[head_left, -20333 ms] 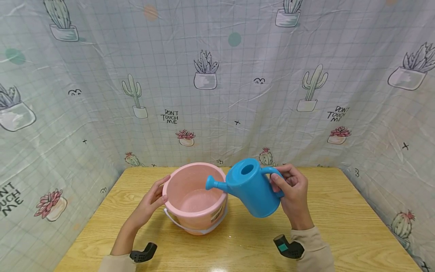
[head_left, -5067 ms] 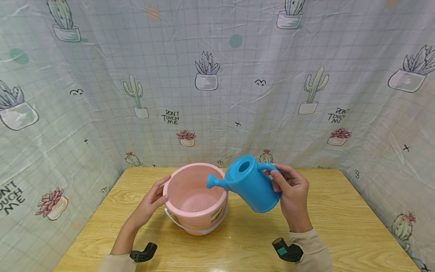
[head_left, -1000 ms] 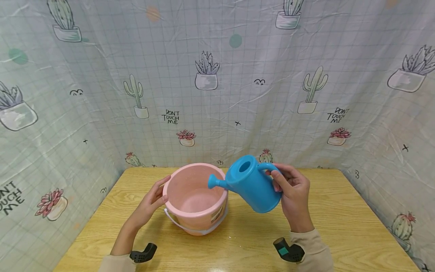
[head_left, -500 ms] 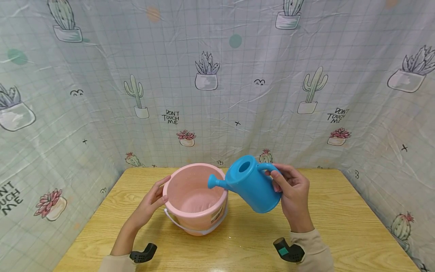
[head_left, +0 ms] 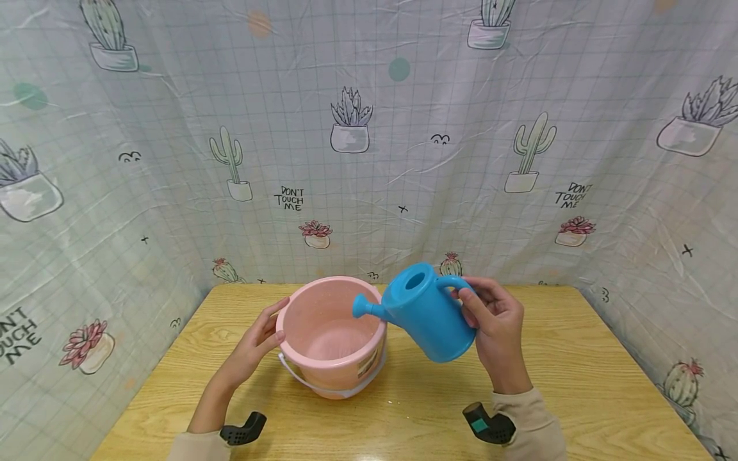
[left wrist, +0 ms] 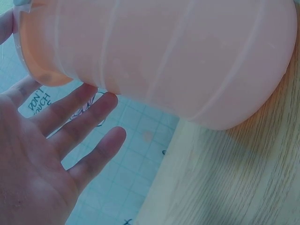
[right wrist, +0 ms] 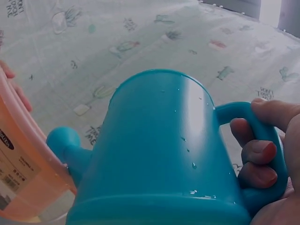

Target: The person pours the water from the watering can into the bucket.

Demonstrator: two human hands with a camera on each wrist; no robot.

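Observation:
A pink bucket (head_left: pixel 305 356) with a white handle (head_left: pixel 346 392) stands upright on the table. My left hand (head_left: pixel 254 346) rests on its left side, thumb and a fingertip at the rim. In the left wrist view the fingers (left wrist: pixel 77 126) are spread and nearly straight, some touching the outer wall. My right hand (head_left: pixel 500 323) grips a blue watering can (head_left: pixel 432 317) by its handle, fingers curled through the loop. The can is tilted left and held off the table, with its spout (head_left: pixel 363 307) over the bucket's right rim. Water drops cling to the can (right wrist: pixel 154 140).
The wooden table (head_left: pixel 576 384) reaches back to a curtain (head_left: pixel 369 211) printed with cacti, which also hangs at both sides. Small droplets (head_left: pixel 391 401) lie on the table in front of the bucket. Each wrist carries a black device (head_left: pixel 245 429).
Since the earliest frame, the watering can has risen a little and tilted slightly more to the left. Ripple-like marks on the bucket's bottom vary between frames. The left hand and bucket stay put.

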